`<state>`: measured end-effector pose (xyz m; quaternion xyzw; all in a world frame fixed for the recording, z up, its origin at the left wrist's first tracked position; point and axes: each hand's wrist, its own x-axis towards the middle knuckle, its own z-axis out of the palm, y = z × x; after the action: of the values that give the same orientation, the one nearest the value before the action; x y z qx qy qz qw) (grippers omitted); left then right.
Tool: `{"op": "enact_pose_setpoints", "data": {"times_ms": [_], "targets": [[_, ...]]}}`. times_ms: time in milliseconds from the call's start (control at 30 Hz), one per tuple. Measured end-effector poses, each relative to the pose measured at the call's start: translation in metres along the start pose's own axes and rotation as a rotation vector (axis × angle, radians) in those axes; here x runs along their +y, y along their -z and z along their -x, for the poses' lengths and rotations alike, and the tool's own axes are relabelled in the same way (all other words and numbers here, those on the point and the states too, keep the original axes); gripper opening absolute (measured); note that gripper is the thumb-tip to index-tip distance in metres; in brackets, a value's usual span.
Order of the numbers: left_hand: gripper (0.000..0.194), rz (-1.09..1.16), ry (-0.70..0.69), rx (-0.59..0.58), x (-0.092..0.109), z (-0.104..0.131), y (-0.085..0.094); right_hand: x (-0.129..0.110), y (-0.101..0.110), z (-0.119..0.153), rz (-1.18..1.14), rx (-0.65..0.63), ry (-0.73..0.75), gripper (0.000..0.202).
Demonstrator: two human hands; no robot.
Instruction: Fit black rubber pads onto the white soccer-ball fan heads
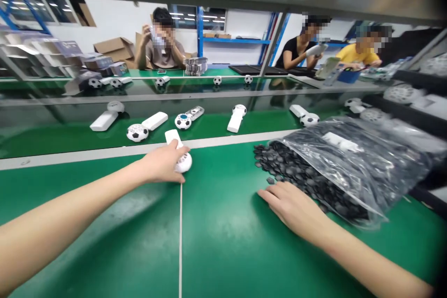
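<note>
One white device (185,163) lies under left hand (163,163).

Smooth green tabletop (216,242): clear plastic bag (370,163), small flat black pieces (289,165) at its mouth | glossy green belt (213,125) beyond: white handheld devices (138,133) with black-and-white football-patterned heads

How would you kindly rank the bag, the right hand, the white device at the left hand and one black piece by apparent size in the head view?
1. Bag
2. Right hand
3. White device, partly covered by the left hand
4. Black piece
</note>
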<state>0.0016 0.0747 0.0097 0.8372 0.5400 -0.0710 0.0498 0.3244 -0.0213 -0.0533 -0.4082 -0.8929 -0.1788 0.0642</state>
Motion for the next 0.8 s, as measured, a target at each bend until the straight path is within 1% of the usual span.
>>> {"op": "enact_pose_setpoints", "data": {"times_ms": [33, 67, 100, 167, 233, 267, 333, 367, 433, 500, 600, 667, 733, 800], "targets": [[0.075, 0.035, -0.077, -0.054, 0.010, 0.007, 0.002, 0.000, 0.001, -0.002, -0.006, -0.025, -0.004, 0.021], [0.074, 0.058, -0.157, -0.082, 0.019, 0.013, 0.004, -0.001, 0.002, -0.003, -0.026, -0.049, -0.016, 0.021], [0.068, 0.064, -0.238, -0.078, 0.028, 0.017, 0.005, -0.001, 0.004, -0.004, -0.058, -0.070, -0.032, 0.021], [0.051, 0.042, -0.385, 0.005, 0.044, 0.019, 0.004, 0.000, 0.007, -0.005, -0.149, -0.098, -0.075, 0.022], [0.048, 0.030, -0.482, 0.076, 0.060, 0.015, -0.001, 0.002, 0.009, -0.003, -0.263, -0.117, -0.119, 0.025], [0.050, 0.032, -0.496, 0.092, 0.067, 0.012, -0.005, 0.003, 0.010, -0.003, -0.320, -0.125, -0.137, 0.025], [0.053, 0.032, -0.466, 0.115, 0.081, 0.005, -0.012, 0.008, 0.011, -0.001, -0.412, -0.116, -0.168, 0.024], [0.054, 0.033, -0.435, 0.135, 0.087, 0.002, -0.016, 0.011, 0.011, -0.001, -0.435, -0.089, -0.188, 0.023], [0.056, 0.067, -0.371, 0.164, 0.096, -0.001, -0.022, 0.015, 0.013, -0.003, -0.436, -0.004, -0.227, 0.019], [0.059, 0.135, -0.322, 0.136, 0.102, -0.002, -0.026, 0.015, 0.017, -0.006, -0.443, 0.077, -0.263, 0.016], [0.069, 0.190, -0.289, 0.088, 0.105, -0.001, -0.031, 0.007, 0.025, -0.014, -0.570, 0.103, -0.318, 0.012], [0.074, 0.188, -0.268, 0.104, 0.104, 0.000, -0.032, -0.003, 0.031, -0.019, -0.654, 0.077, -0.331, 0.011], [0.074, 0.183, -0.235, 0.126, 0.102, 0.000, -0.033, -0.013, 0.036, -0.022, -0.691, 0.062, -0.299, 0.012], [0.071, 0.194, -0.210, 0.133, 0.100, 0.000, -0.033, -0.020, 0.039, -0.024, -0.695, 0.087, -0.260, 0.015]]}}
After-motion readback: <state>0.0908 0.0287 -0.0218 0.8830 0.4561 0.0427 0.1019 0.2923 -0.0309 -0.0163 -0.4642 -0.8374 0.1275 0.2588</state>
